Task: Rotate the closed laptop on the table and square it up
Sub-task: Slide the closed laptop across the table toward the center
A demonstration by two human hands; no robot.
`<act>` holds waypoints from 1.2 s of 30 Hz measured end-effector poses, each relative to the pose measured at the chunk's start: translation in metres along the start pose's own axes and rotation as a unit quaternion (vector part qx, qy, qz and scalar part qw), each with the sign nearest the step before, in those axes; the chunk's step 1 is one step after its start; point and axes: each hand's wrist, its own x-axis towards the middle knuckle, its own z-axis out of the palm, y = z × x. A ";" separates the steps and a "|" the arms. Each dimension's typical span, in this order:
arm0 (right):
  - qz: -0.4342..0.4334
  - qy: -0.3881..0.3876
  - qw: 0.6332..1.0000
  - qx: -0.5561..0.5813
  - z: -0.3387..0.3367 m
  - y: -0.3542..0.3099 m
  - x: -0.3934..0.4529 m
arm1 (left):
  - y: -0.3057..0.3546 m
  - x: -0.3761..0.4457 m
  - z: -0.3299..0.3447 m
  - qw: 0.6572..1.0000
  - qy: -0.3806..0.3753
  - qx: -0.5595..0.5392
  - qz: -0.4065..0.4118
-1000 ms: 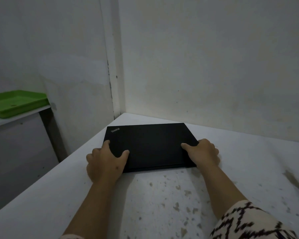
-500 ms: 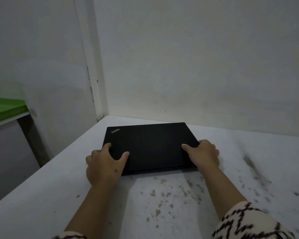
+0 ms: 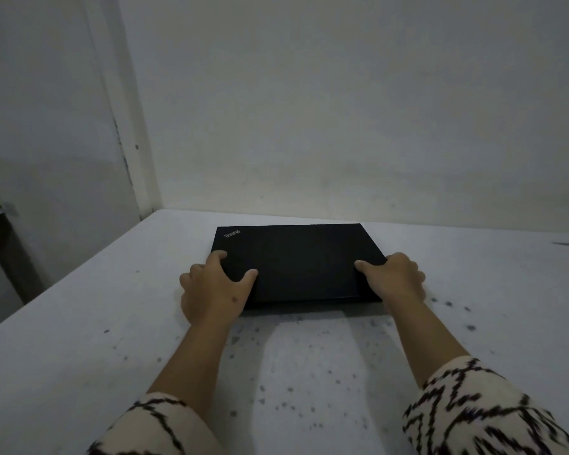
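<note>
Left hand [image 3: 216,285] is clamped on the near-left corner of the laptop [image 3: 298,261], thumb lying on the lid and fingers curled round the side edge. Right hand [image 3: 396,277] does the same on the near-right corner, thumb on top, the other fingers wrapped over the right edge. Holding both near corners like that makes sense to me: push one side, pull the other, and the thing pivots flat without lifting. Both forearms come up from the bottom of the frame, nearly straight, patterned sleeves [image 3: 483,412] pushed back.

The laptop sits shut, logo toward the upper left, in the middle of the frame on the speckled white counter [image 3: 79,323], near the back wall. Its far edge looks roughly parallel to the wall, so I'd guess it's nearly squared.
</note>
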 end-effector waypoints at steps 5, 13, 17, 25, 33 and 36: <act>0.014 0.015 1.000 -0.004 -0.029 0.027 -0.005 | 0.015 -0.028 0.008 1.000 -0.005 -0.010 0.011; 0.038 0.015 0.999 0.000 -0.047 0.061 -0.015 | 0.028 -0.058 0.015 1.000 -0.020 0.000 0.017; 0.034 0.017 0.999 -0.007 -0.058 0.070 -0.015 | 0.031 -0.071 0.020 0.999 -0.029 -0.001 0.015; 0.032 0.019 0.999 -0.015 -0.063 0.082 -0.009 | 0.037 -0.082 0.030 0.999 -0.035 -0.011 0.016; 0.031 0.018 0.999 -0.038 -0.054 0.088 0.002 | 0.035 -0.080 0.042 0.999 -0.045 -0.004 -0.001; 0.024 0.023 0.998 -0.044 -0.051 0.089 0.006 | 0.035 -0.077 0.045 0.999 -0.044 0.000 -0.003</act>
